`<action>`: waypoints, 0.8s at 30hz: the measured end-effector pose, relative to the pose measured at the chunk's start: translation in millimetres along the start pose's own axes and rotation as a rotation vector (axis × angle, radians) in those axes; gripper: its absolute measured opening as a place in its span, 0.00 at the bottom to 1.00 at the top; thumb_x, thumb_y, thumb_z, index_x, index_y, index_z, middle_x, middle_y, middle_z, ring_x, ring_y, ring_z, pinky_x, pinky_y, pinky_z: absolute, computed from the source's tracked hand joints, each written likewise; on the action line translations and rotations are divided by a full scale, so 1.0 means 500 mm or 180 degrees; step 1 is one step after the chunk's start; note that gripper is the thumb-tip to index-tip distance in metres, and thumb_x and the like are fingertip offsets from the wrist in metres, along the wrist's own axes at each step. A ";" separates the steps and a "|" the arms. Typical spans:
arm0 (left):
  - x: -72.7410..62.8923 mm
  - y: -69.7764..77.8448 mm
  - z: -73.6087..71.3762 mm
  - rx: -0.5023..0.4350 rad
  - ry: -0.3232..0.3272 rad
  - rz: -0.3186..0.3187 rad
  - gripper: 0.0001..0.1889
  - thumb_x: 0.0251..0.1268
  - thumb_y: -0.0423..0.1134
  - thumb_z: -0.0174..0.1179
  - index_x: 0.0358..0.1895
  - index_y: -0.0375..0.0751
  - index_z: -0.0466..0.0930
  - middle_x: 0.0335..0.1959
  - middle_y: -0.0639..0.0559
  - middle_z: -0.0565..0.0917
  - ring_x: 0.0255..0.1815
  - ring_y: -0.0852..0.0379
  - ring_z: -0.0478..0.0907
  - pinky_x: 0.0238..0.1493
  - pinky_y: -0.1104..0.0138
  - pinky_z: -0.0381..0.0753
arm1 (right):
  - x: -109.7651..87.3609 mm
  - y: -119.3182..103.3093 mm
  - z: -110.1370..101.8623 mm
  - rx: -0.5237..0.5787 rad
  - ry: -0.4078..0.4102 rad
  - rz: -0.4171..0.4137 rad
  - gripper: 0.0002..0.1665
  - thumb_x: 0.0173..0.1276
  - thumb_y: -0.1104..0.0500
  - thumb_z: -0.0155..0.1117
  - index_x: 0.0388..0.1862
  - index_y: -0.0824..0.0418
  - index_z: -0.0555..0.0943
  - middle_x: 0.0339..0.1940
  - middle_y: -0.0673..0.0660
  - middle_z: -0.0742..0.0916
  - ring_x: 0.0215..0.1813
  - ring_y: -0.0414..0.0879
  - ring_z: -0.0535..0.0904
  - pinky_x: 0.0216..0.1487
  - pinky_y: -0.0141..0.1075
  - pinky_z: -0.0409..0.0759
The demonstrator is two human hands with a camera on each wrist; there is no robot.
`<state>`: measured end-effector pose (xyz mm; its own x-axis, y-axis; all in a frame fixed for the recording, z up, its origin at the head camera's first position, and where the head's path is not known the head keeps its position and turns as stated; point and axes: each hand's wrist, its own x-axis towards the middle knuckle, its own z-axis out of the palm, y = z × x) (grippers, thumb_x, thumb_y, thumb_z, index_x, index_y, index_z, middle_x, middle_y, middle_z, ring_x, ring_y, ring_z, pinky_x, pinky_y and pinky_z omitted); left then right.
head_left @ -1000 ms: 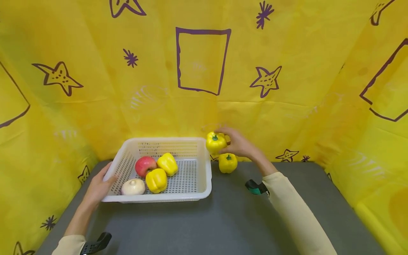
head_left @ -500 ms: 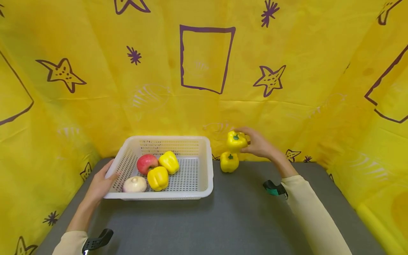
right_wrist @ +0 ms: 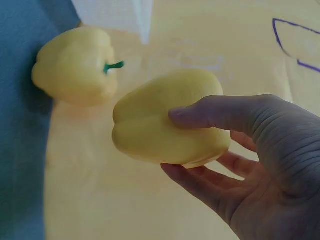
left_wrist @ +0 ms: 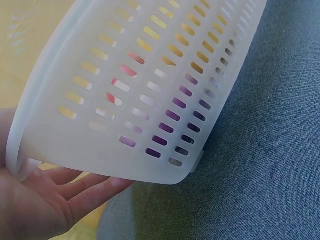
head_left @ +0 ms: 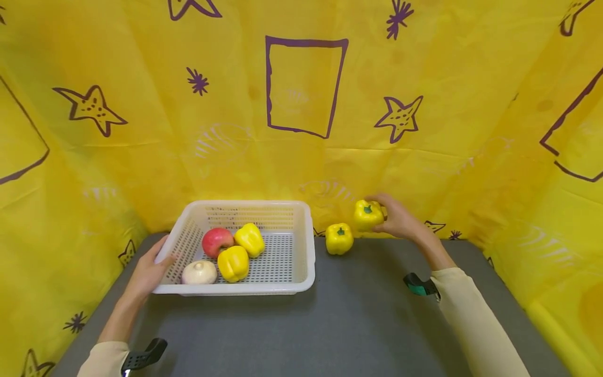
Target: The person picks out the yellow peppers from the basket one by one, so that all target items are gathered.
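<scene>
My left hand point(head_left: 147, 272) grips the left rim of a white plastic basket point(head_left: 235, 289), thumb over the edge and fingers along its outer wall. Inside lie a red apple point(head_left: 217, 242), two yellow bell peppers point(head_left: 250, 240) and a round white vegetable point(head_left: 199, 273) with a purple underside, perhaps a turnip. To the right of the basket, my right hand point(head_left: 399, 220) holds another yellow bell pepper point(head_left: 368, 214) between thumb and fingers, just above the table's back edge. A further yellow bell pepper point(right_wrist: 75, 67) stands on the table between basket and right hand, apart from both.
The dark grey table point(head_left: 320, 330) spreads in front of the basket and to the right. Yellow cloth point(head_left: 292, 173) with purple drawings hangs close behind the table and along both sides.
My right hand has carried its bell pepper rightward, away from the basket, past the standing pepper, and slightly down. The left hand keeps its hold on the basket.
</scene>
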<state>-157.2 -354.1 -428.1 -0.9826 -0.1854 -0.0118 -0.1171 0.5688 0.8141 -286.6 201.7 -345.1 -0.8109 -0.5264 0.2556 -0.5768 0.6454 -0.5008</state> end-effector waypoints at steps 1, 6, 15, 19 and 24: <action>0.000 0.000 0.000 -0.0005 0.0001 0.0002 0.34 0.78 0.44 0.44 0.79 0.38 0.42 0.69 0.23 0.60 0.58 0.31 0.69 0.54 0.44 0.68 | -0.003 0.008 0.004 -0.0028 0.0021 -0.0013 0.42 0.46 0.74 0.74 0.63 0.74 0.72 0.58 0.72 0.77 0.59 0.67 0.71 0.58 0.60 0.69; 0.000 -0.005 -0.005 0.0078 -0.0002 -0.0056 0.34 0.78 0.45 0.44 0.79 0.38 0.41 0.68 0.22 0.62 0.56 0.32 0.72 0.46 0.53 0.73 | -0.015 0.039 0.026 -0.0184 -0.0007 -0.0071 0.41 0.41 0.73 0.75 0.59 0.76 0.74 0.55 0.74 0.78 0.57 0.68 0.72 0.59 0.60 0.67; -0.003 -0.002 -0.006 0.0097 -0.0002 -0.0017 0.34 0.78 0.44 0.44 0.79 0.39 0.42 0.66 0.23 0.64 0.54 0.34 0.73 0.43 0.58 0.74 | -0.027 0.066 0.055 -0.0145 -0.0194 0.0100 0.42 0.40 0.72 0.73 0.60 0.77 0.73 0.57 0.75 0.78 0.60 0.69 0.71 0.60 0.60 0.66; -0.001 0.000 -0.005 0.0111 0.0037 0.0026 0.34 0.78 0.43 0.44 0.78 0.37 0.43 0.67 0.22 0.64 0.55 0.34 0.72 0.46 0.54 0.72 | -0.022 0.090 0.068 -0.0212 -0.0411 0.0182 0.42 0.41 0.72 0.73 0.60 0.78 0.73 0.57 0.75 0.78 0.59 0.70 0.71 0.60 0.61 0.67; 0.001 -0.002 -0.002 0.0110 0.0005 0.0014 0.33 0.78 0.43 0.44 0.79 0.38 0.42 0.66 0.23 0.65 0.55 0.34 0.73 0.44 0.56 0.73 | -0.024 0.119 0.078 -0.0285 -0.0537 0.0213 0.41 0.41 0.72 0.72 0.59 0.79 0.72 0.57 0.76 0.78 0.59 0.71 0.71 0.60 0.61 0.67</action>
<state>-157.3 -355.4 -428.2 -0.9829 -0.1839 -0.0072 -0.1175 0.5970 0.7936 -307.3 224.8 -410.2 -0.8240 -0.5611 0.0781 -0.5347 0.7247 -0.4346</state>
